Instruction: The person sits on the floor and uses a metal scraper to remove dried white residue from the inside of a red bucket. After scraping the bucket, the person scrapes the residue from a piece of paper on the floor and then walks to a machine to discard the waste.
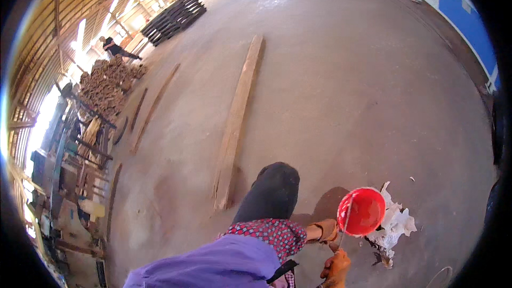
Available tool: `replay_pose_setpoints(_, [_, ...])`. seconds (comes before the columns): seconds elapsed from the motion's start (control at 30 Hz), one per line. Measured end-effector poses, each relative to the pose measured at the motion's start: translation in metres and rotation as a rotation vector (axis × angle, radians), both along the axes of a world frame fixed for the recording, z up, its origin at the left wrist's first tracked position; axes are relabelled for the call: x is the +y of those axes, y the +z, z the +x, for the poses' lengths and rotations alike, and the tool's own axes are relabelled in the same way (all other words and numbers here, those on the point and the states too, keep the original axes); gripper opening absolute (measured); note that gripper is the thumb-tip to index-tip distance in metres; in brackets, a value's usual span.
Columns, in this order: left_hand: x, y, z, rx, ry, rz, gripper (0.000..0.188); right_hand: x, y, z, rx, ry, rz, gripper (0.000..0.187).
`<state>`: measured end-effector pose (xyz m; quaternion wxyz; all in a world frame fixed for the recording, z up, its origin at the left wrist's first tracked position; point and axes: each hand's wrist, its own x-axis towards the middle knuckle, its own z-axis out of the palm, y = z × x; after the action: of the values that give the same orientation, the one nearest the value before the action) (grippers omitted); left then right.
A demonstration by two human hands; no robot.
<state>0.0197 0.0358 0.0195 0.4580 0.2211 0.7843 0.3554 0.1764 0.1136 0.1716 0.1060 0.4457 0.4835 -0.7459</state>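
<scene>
A red bucket (345,225), white-streaked along its rim, is tilted so that its red inside faces me. My left hand (324,230), in a brown glove below a checked cuff, is closed on the bucket's near left side; its fingertips are partly hidden. Just below, my right hand (336,269), in an orange-brown glove, is closed at the lower end of a thin pale rod (347,216). The rod crosses the bucket's left rim; whether it is a stick or the bucket's handle I cannot tell. Crumpled white sheeting (397,223) lies on the floor beside the bucket.
A long wooden beam (239,117) lies ahead on the concrete floor (330,96), with thinner strips (154,108) left of it. Scrap wood (109,85), stacked dark pallets (173,17) and two people (114,48) are farther left. Blue-and-white machinery (461,18) lines the right.
</scene>
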Motion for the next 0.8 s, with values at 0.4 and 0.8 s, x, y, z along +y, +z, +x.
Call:
replay_pose_setpoints(0.4, [0.001,0.001,0.005,0.221,-0.106,-0.280,0.021,-0.038,-0.052,-0.005,-0.023,-0.165,-0.024,0.025])
replay_pose_setpoints(0.8, [-0.015,0.019,0.014,0.347,-0.419,-0.096,0.026,0.022,0.071,0.012,-0.336,0.350,0.183,0.046])
